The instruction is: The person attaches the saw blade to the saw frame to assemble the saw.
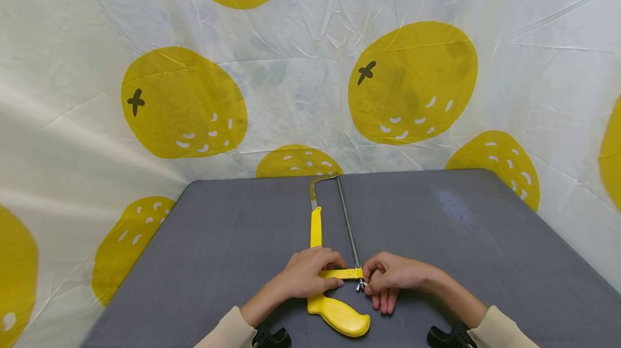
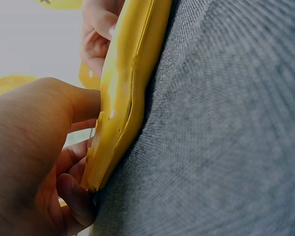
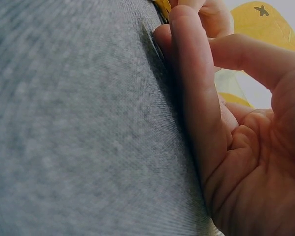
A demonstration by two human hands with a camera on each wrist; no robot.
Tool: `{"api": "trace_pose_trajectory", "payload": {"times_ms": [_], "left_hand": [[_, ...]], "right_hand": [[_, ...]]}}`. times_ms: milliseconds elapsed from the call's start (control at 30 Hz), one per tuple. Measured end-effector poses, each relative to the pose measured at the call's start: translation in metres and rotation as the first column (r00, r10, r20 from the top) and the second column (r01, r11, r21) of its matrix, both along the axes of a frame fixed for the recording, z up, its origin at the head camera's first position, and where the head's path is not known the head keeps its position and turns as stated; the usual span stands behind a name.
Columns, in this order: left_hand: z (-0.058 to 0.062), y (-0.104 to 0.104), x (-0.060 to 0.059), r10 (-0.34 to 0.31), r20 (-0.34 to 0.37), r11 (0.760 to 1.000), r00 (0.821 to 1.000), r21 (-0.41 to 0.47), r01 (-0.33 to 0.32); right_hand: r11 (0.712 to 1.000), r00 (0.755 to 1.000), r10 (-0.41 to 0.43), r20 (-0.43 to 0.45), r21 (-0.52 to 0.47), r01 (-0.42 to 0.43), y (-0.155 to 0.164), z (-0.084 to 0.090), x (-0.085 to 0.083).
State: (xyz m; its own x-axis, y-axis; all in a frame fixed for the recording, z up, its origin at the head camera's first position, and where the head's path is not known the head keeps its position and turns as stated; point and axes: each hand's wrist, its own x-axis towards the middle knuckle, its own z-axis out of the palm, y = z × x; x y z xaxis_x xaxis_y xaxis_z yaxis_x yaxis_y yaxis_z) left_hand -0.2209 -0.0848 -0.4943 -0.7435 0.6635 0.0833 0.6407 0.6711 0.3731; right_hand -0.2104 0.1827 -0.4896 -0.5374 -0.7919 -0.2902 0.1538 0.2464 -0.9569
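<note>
On the grey worktop [image 1: 218, 240] a yellow hacksaw [image 1: 316, 232] lies flat near the front edge, about midway across, its frame running away from the person toward the backdrop and its thin blade [image 1: 347, 218] on the right side of the frame. The yellow handle [image 1: 339, 315] points back toward the person, just left of centre between the 2 forearms.

The left hand [image 1: 305, 275] rests over the saw where the frame meets the handle, its fingers curled round the yellow crossbar [image 1: 345, 273] and holding it down on the worktop. From the left wrist view the thumb [image 2: 81, 103] presses against the side of the yellow plastic body [image 2: 123, 93], with the other fingers [image 2: 73, 196] tucked below its edge, touching the cloth surface.

Just to the right, the right hand [image 1: 390, 278] meets the near end of the blade, thumb and forefinger pinched on the small metal wing nut [image 1: 360, 285] at the crossbar's end; the remaining fingers lie straight on the worktop. The right wrist view shows those fingers [image 3: 191, 88] flat along the grey cloth, though the nut itself is hidden there.

Behind the worktop hangs a white cloth printed with yellow oranges [image 1: 412, 81].
</note>
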Motion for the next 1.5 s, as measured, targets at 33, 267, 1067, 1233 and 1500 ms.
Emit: {"api": "trace_pose_trajectory", "payload": {"times_ms": [33, 267, 1067, 1233, 1500], "left_hand": [[0.0, 0.0, 0.0, 0.0, -0.001, 1.0, 1.0, -0.001, 0.0], [-0.002, -0.002, 0.001, 0.004, 0.001, 1.0, 1.0, 0.002, -0.004], [-0.005, -0.006, 0.002, -0.005, -0.018, 1.0, 1.0, 0.005, 0.006], [-0.005, -0.006, 0.004, -0.011, 0.003, 1.0, 1.0, 0.004, 0.011], [-0.007, -0.007, 0.003, -0.01, -0.009, 1.0, 1.0, 0.0, 0.01]], "right_hand": [[1.0, 1.0, 0.001, -0.003, -0.001, -0.001, 0.0, -0.001, 0.0], [1.0, 1.0, -0.002, -0.017, -0.007, 0.002, -0.001, -0.003, 0.002], [1.0, 1.0, -0.011, -0.005, -0.019, 0.011, -0.004, -0.007, 0.004], [1.0, 1.0, -0.006, -0.002, -0.027, 0.006, -0.004, -0.01, 0.005], [1.0, 1.0, -0.012, 0.0, -0.023, 0.012, -0.004, -0.011, 0.005]]}}
